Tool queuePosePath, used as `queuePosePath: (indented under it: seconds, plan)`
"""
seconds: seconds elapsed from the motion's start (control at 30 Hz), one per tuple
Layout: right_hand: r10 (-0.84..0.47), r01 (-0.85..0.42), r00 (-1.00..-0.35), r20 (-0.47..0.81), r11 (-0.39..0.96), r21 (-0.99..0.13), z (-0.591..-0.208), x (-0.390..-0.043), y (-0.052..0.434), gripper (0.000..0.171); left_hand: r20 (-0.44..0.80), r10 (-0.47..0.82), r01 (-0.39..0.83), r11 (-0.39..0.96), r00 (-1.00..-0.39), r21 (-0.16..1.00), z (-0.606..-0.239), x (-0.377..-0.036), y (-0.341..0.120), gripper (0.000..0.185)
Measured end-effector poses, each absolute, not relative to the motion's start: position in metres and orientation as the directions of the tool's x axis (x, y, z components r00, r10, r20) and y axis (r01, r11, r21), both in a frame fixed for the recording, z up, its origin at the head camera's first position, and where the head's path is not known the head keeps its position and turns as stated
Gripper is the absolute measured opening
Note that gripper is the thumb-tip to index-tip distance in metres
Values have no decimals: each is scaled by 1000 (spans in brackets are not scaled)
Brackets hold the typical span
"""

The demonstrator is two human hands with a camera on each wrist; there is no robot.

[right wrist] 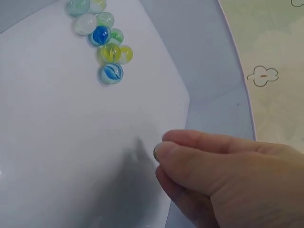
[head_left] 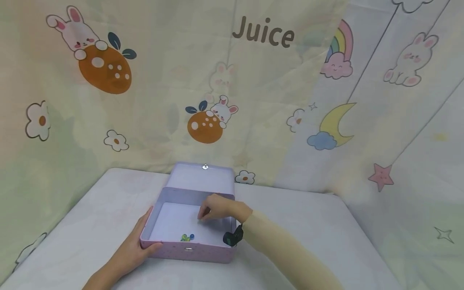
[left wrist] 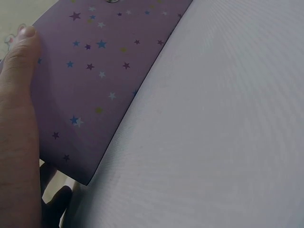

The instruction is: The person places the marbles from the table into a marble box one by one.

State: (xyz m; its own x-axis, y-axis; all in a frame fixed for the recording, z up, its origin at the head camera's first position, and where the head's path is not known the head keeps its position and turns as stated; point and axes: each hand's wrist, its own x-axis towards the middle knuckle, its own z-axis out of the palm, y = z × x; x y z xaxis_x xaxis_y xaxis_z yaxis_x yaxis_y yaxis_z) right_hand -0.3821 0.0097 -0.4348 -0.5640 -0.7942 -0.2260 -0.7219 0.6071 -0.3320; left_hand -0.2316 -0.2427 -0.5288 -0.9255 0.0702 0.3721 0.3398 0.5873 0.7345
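Note:
A pinkish-purple lidded box [head_left: 203,251] with small stars stands with its lid [head_left: 201,179] raised at the back. At its near left corner my left hand [head_left: 134,241] grips it, thumb on the front wall [left wrist: 90,90] and fingers along the left side. Over the white box floor [head_left: 170,219] is my right hand [head_left: 219,207], its thumb and fingertips drawn together. A thin dark sliver shows at the thumb tip; I cannot tell whether something small is between the fingers. Several glass marbles, among them a blue-swirled marble [right wrist: 111,73], lie clustered by the front wall, apart from this hand.
The box rests on a table under a white cloth [head_left: 297,225]. A metal clasp [head_left: 205,166] sits on the lid edge and a catch [head_left: 189,249] on the front wall. A printed curtain [head_left: 156,100] hangs behind. The right wrist wears a black camera [head_left: 233,237].

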Motion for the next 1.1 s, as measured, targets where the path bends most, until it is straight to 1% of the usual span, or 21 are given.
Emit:
queuePosePath:
  seconds: [0.2,0.33,0.43,0.7,0.87,0.93,1.1]
  plan:
    - [-807,-772,-561,-185,591,-236,-434,-382,7,10,378,61,336,604,-924,723,-527,-231,-244,107]
    - [-798,-780,-570,-197,601,-175,-435,-382,4,10,377,64,342,583,-924,738,-527,-231,-243,107]
    - [-785,-770,-580,-217,616,-169,-436,-381,3,10,375,67,343,573,-925,745,-527,-231,-242,107]
    - [-776,-746,-589,-227,630,-218,-442,-380,0,11,360,66,329,582,-931,743,-528,-231,-241,107]
    - [-779,-733,-588,-219,627,-263,-438,-380,2,15,363,73,334,590,-929,735,-528,-232,-242,108]
    - [-785,-733,-588,-197,619,-282,-431,-381,5,17,362,75,334,591,-929,734,-528,-232,-241,108]
    - [-797,-737,-597,-88,588,-333,-407,-383,22,19,357,74,329,592,-931,736,-528,-232,-242,108]
